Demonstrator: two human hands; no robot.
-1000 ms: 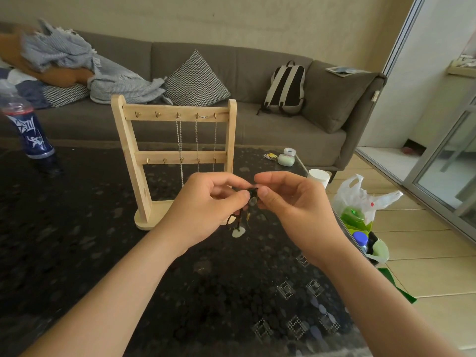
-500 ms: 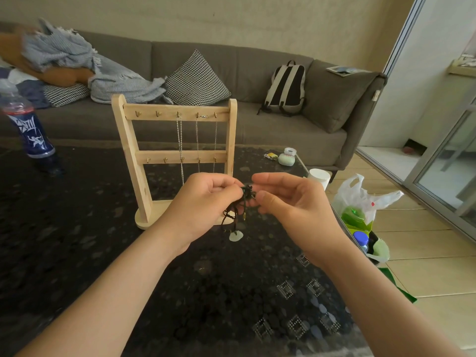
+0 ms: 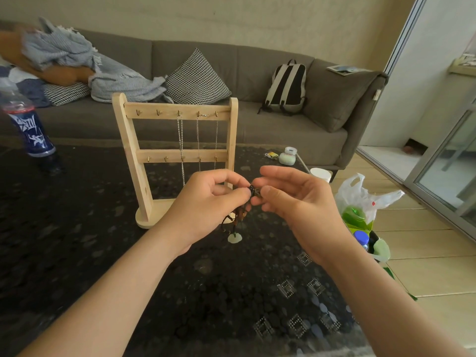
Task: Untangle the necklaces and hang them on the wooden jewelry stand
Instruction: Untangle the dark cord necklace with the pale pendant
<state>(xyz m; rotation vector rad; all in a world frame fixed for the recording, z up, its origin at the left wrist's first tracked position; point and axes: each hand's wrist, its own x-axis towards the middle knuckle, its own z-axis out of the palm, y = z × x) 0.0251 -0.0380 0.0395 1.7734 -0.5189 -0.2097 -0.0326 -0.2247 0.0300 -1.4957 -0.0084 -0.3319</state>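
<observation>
**Dark cord necklace** (image 3: 238,215): tangled, and being held in the air above the dark table (image 3: 77,253), just in front of the wooden jewelry stand (image 3: 128,140). Its pale round pendant (image 3: 234,238) is dangling under the bundle, close to the tabletop; contact cannot be told.

**Left hand** (image 3: 206,204): the bare forearm is slanting up from the lower left, with the back of the hand facing the camera. Thumb and forefinger are pinching the knot at the top of the tangle, and the other fingers are curling in beside the hanging cords.

**Right hand** (image 3: 296,202): the forearm is slanting up from the lower right, palm turned leftward. Thumb and fingers are pinching the same knot from the opposite side. The two hands are meeting there.

**Stand**: sitting upright on its rounded base. Thin chains (image 3: 198,140) are hanging from the right-side hooks of its top bar.

**Surroundings**: a blue-labelled bottle (image 3: 28,124) is standing at the table's far left, a grey sofa (image 3: 283,140) is carrying a backpack (image 3: 286,86), and a white plastic bag (image 3: 360,197) is sitting on the floor
</observation>
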